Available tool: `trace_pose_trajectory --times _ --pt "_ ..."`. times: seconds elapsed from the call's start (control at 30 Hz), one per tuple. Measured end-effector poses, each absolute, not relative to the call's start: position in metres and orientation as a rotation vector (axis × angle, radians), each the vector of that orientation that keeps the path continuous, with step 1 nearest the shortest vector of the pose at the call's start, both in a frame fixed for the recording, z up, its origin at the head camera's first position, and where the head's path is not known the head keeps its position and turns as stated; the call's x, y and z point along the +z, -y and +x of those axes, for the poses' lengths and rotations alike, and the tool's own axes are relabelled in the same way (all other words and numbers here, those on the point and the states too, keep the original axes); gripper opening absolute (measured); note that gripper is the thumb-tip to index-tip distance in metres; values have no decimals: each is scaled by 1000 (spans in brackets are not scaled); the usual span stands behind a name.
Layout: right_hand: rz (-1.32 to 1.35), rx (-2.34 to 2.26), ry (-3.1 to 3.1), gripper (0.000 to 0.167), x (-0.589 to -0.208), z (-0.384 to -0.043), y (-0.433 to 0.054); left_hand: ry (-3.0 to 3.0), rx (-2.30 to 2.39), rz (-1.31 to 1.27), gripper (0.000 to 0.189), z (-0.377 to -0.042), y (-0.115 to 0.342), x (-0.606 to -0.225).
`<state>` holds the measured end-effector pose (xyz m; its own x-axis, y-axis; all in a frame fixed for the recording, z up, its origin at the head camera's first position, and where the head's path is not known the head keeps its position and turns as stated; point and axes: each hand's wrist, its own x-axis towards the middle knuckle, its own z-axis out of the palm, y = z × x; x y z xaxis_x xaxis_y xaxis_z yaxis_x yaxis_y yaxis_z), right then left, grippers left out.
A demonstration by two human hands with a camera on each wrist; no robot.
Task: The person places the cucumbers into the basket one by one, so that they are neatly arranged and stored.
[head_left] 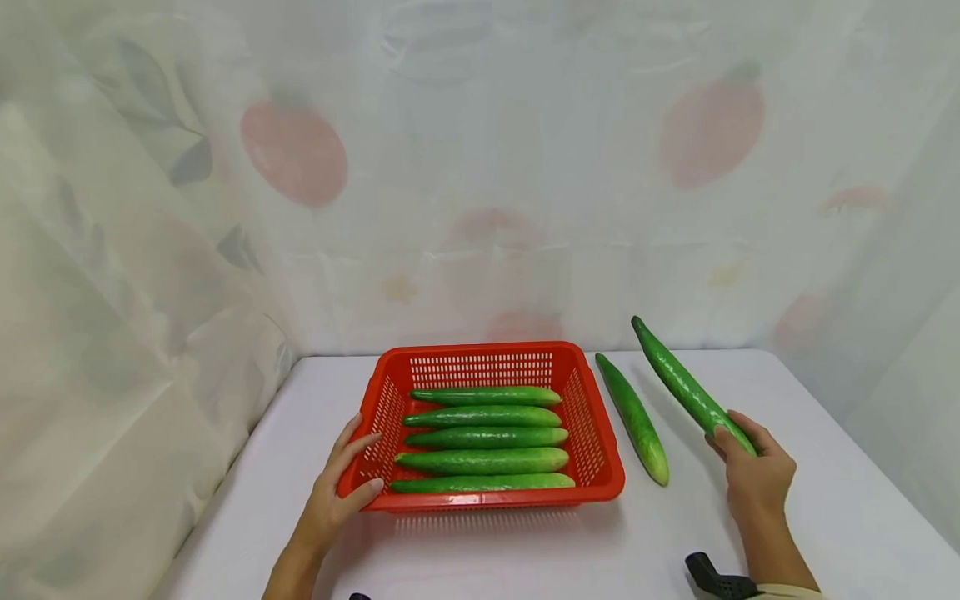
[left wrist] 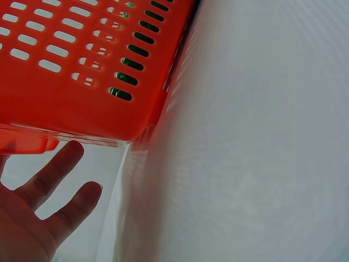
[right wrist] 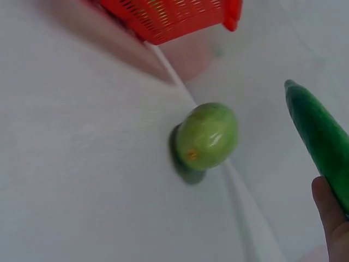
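Note:
In the head view my right hand (head_left: 759,477) grips a long green cucumber (head_left: 682,385) by its near end. Its dark tip points up and away to the left, raised over the table. My left hand (head_left: 334,493) rests at the left rim of a red plastic basket (head_left: 495,500), fingers spread and thumb at the front corner. The left wrist view shows two straight fingers outside the basket wall (left wrist: 65,103). Inside the basket, several cucumbers (head_left: 483,437) lie side by side, crosswise. Another cucumber (head_left: 637,423) lies on the table between the basket and my right hand.
A white-covered table (head_left: 480,558) carries the basket. Pale fabric with faded fruit prints (head_left: 480,283) hangs behind it, and more fabric (head_left: 97,375) closes off the left side. A black strap-like piece (head_left: 720,577) sits by my right wrist.

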<state>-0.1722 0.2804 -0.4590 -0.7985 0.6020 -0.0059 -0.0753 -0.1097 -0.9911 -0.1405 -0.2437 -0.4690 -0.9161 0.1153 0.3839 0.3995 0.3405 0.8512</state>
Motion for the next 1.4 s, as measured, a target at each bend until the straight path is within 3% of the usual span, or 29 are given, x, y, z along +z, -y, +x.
trace_pose_trajectory --times 0.5,0.9,1.4 --pt "-120 2104 1604 38 -406 -155 -273 2356 -1622 -431 53 -139 242 -468" --pt "379 2072 1734 29 -382 -164 -262 2362 -1614 -430 54 -140 243 -468" --pt "481 2004 1976 28 -366 -175 -229 2380 -1632 -397 53 -140 243 -464"
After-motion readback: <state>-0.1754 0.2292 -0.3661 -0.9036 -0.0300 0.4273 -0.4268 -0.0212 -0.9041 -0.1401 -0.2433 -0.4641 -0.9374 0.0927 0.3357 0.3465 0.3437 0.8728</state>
